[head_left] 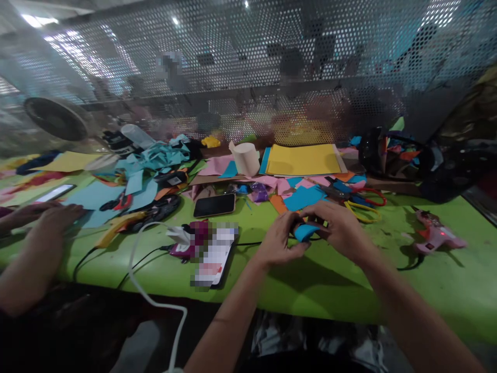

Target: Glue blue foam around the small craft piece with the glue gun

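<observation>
Between my two hands is a small curved blue piece, perhaps foam or paper sheet. My left hand grips its left side, with thumb below and fingers above. From the right, the bent fingers of my right hand close on its other edge. Both hands are just above the green table. Behind them lie flat blue sheet pieces and scissors with yellow and red handles. A pink glue gun with a red light rests to the right.
A lit phone and a dark phone lie left of my hands. Farther left are a yellow glue gun and a co-worker's hands. Yellow sheets and a white roll stand behind. A white cable hangs over the front edge.
</observation>
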`<state>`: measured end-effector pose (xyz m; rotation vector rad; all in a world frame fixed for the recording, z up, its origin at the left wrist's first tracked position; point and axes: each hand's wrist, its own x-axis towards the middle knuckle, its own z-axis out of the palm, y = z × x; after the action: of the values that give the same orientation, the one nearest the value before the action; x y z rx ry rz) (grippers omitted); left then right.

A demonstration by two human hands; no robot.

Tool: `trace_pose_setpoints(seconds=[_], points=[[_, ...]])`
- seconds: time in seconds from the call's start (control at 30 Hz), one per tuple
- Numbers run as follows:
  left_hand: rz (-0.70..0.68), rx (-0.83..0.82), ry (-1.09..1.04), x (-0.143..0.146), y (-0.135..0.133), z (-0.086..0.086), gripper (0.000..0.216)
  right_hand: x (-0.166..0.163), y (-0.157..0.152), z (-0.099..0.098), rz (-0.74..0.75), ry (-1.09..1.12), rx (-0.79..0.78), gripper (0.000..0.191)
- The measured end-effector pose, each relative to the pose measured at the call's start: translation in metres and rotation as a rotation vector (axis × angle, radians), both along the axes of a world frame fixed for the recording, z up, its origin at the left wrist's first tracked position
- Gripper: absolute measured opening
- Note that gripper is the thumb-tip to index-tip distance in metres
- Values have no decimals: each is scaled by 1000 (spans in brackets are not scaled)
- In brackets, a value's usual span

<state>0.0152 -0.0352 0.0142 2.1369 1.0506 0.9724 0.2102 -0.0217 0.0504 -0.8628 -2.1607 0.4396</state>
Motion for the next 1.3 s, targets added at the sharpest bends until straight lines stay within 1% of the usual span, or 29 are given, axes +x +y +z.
trace_pose_setpoints(seconds=[0.17,0.27,0.4,0.57,0.67,0.8,1.0,1.2,1.3], points=[[-6,-110,-43,-1,-2,3,43,0,1,0,-7,-60,6,15],[-27,-170,-105,-1,-2,4,48,-1,1,0,-41,-90,8,17],[-82,-232,-193,-3,0,1,55,-3,-1,2,-82,-131,-10,17],[-129,-328,-318,-5,3,-4,59,-3,-1,2,-129,-167,9,16],[-122,-345,-370,-5,4,-4,56,-3,1,0,-135,-159,-12,19],[-103,-335,-363,-5,4,-3,47,-1,3,-1,-133,-145,-28,21],[-70,-331,-328,-6,4,-2,48,-1,3,-1,-106,-144,-4,27],[-75,-348,-295,-4,6,3,68,-1,2,0,-120,-114,-44,24],[-68,-353,-300,0,6,4,74,-1,2,0,-139,-103,-58,24]])
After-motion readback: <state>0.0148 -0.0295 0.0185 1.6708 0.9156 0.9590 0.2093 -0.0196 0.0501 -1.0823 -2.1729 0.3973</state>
